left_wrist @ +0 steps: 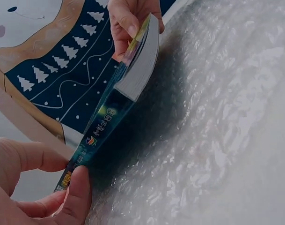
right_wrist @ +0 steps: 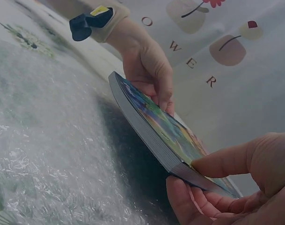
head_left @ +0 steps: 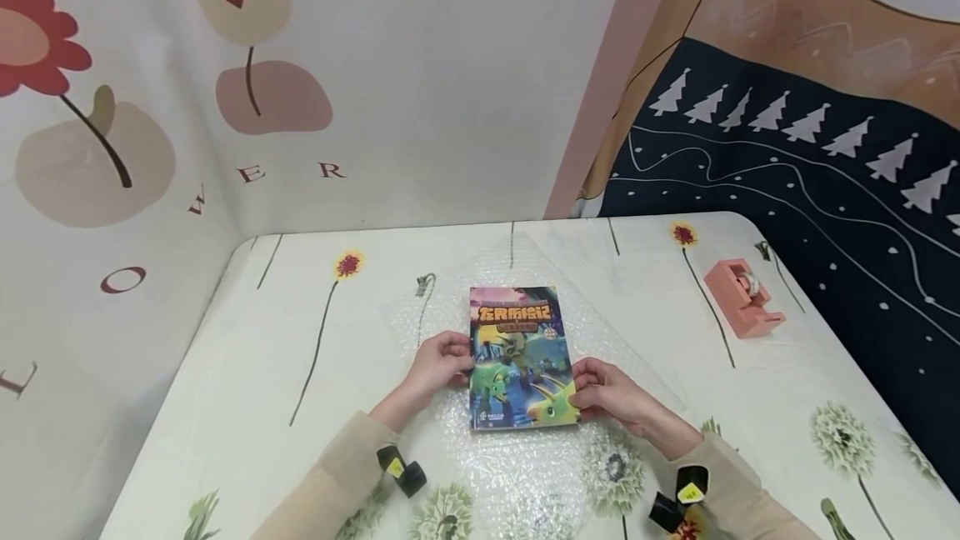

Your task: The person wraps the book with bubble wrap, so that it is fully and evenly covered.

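Observation:
A paperback book [head_left: 522, 357] with a colourful dinosaur cover faces up near the middle of the table. Its spine [left_wrist: 102, 123] shows in the left wrist view, and its page edges [right_wrist: 144, 131] in the right wrist view. My left hand [head_left: 438, 363] holds the book by the spine side, thumb and fingers on it. At the lower right corner, my right hand [head_left: 613, 397] pinches it, thumb on the cover and fingers underneath. Beneath lies a sheet of clear bubble wrap [head_left: 517, 482]; a shadowed gap shows under the book in the right wrist view.
A pink tape dispenser [head_left: 738, 300] with a roll of tape stands at the right of the table. The table [head_left: 247, 390] has a white flower-print cover. Printed cloths [head_left: 420, 90] hang behind and beside it. Each wrist wears a black strapped device.

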{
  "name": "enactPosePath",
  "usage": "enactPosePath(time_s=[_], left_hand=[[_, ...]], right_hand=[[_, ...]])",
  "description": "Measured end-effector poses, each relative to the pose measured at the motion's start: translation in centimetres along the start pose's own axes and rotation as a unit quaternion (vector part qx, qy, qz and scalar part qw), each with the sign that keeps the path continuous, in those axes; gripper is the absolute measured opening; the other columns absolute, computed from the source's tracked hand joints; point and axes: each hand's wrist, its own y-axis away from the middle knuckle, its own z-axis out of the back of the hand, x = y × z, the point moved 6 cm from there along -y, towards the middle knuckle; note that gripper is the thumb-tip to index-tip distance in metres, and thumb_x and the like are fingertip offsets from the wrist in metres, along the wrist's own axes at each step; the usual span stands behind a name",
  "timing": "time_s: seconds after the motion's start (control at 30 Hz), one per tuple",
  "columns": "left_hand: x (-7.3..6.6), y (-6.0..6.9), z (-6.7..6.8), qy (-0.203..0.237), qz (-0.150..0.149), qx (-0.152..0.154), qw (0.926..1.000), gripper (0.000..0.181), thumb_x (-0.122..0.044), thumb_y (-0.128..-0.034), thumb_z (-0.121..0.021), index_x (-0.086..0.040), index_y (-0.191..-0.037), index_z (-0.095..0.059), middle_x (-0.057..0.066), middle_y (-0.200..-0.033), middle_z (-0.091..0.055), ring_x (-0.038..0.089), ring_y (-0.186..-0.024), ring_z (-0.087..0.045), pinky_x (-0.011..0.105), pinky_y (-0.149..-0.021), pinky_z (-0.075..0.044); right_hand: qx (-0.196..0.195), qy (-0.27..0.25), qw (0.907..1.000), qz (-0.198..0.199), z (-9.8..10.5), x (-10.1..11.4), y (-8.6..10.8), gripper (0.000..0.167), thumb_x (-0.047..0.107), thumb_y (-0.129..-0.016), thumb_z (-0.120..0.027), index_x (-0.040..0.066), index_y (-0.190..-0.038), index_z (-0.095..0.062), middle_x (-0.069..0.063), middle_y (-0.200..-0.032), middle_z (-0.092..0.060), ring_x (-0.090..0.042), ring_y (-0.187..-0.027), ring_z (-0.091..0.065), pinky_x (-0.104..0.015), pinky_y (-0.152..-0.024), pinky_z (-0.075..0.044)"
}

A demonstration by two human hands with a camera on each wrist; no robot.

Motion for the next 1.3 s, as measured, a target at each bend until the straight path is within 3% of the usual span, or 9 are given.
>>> enactPosePath(time_s=[0.2, 0.4, 0.7, 0.83, 0.93, 1.13, 1.23, 1.3], left_hand=[[-0.3, 0.1, -0.1, -0.068, -0.016, -0.005, 0.9975, 0.034, 0.008, -0.0765, -0.064, 0.01, -0.109, -0.057, 0.012, -0.088, -0.06, 0.014, -0.064, -0.056, 0.027, -0.054, -0.054], [-0.6, 0.1, -0.3, -0.145, -0.061, -0.009, 0.9875, 0.033, 0.006, -0.0746, -0.066, 0.01, -0.106, -0.059, 0.011, -0.085, -0.062, 0.013, -0.063, -0.056, 0.026, -0.051, -0.053], [-0.8, 0.0, -0.3, -0.178, -0.088, -0.01, 0.98, 0.034, 0.005, -0.0742, -0.068, 0.011, -0.106, -0.059, 0.011, -0.084, -0.062, 0.015, -0.066, -0.058, 0.025, -0.053, -0.053], [-1.1, 0.0, -0.5, -0.194, -0.108, -0.009, 0.9751, 0.035, 0.006, -0.0737, -0.068, 0.014, -0.107, -0.059, 0.013, -0.085, -0.063, 0.018, -0.072, -0.061, 0.025, -0.06, -0.054], [-1.3, 0.1, -0.4, -0.212, -0.125, -0.007, 0.9692, 0.036, 0.007, -0.0726, -0.068, 0.015, -0.106, -0.06, 0.012, -0.083, -0.063, 0.018, -0.072, -0.061, 0.025, -0.066, -0.054], [-1.9, 0.1, -0.3, -0.255, -0.162, 0.006, 0.9533, 0.044, 0.003, -0.0693, -0.074, 0.015, -0.109, -0.059, 0.009, -0.082, -0.06, 0.013, -0.067, -0.054, 0.022, -0.061, -0.05], [-2.0, 0.2, -0.4, -0.269, -0.176, 0.024, 0.9466, 0.061, -0.002, -0.0676, -0.078, 0.013, -0.12, -0.052, 0.012, -0.096, -0.058, 0.012, -0.066, -0.053, 0.023, -0.06, -0.049], [-2.0, 0.3, -0.5, -0.282, -0.19, 0.037, 0.9397, 0.074, -0.007, -0.0663, -0.081, 0.009, -0.13, -0.046, 0.014, -0.111, -0.054, 0.014, -0.073, -0.054, 0.027, -0.067, -0.051]], right_hand=[[-0.014, 0.032, 0.9994, 0.003, 0.1, -0.2, -0.1, 0.032, 0.002, -0.082, -0.06, -0.006, -0.108, -0.044, -0.005, -0.085, -0.049, -0.015, -0.07, -0.053, -0.03, -0.062, -0.052], [-0.028, 0.103, 0.9938, 0.032, 0.0, -0.2, -0.2, 0.03, 0.003, -0.082, -0.063, -0.009, -0.105, -0.048, -0.006, -0.081, -0.052, -0.016, -0.067, -0.055, -0.032, -0.06, -0.054], [-0.047, 0.152, 0.9863, 0.045, -0.3, 0.2, -0.1, 0.028, 0.003, -0.081, -0.066, -0.009, -0.1, -0.05, -0.007, -0.077, -0.054, -0.016, -0.063, -0.057, -0.033, -0.056, -0.054], [-0.052, 0.157, 0.9852, 0.046, -0.3, 0.2, -0.1, 0.027, 0.003, -0.08, -0.067, -0.008, -0.099, -0.051, -0.006, -0.076, -0.055, -0.016, -0.062, -0.057, -0.032, -0.055, -0.054], [-0.056, 0.16, 0.9843, 0.05, -0.3, 0.2, -0.2, 0.026, 0.002, -0.079, -0.068, -0.008, -0.098, -0.052, -0.006, -0.076, -0.055, -0.016, -0.062, -0.057, -0.031, -0.055, -0.054], [-0.09, 0.194, 0.9746, 0.065, 0.1, 0.2, -0.2, 0.022, 0.002, -0.079, -0.069, -0.006, -0.093, -0.056, -0.005, -0.07, -0.057, -0.017, -0.055, -0.057, -0.03, -0.047, -0.051], [-0.108, 0.227, 0.9647, 0.079, 0.2, 0.3, 0.1, 0.017, 0.002, -0.079, -0.069, -0.004, -0.09, -0.057, -0.002, -0.067, -0.056, -0.014, -0.052, -0.054, -0.027, -0.045, -0.047], [-0.112, 0.256, 0.9547, 0.102, 0.1, 0.5, 0.4, 0.015, 0.002, -0.079, -0.069, -0.001, -0.086, -0.057, 0.0, -0.065, -0.054, -0.01, -0.051, -0.051, -0.025, -0.045, -0.045]])
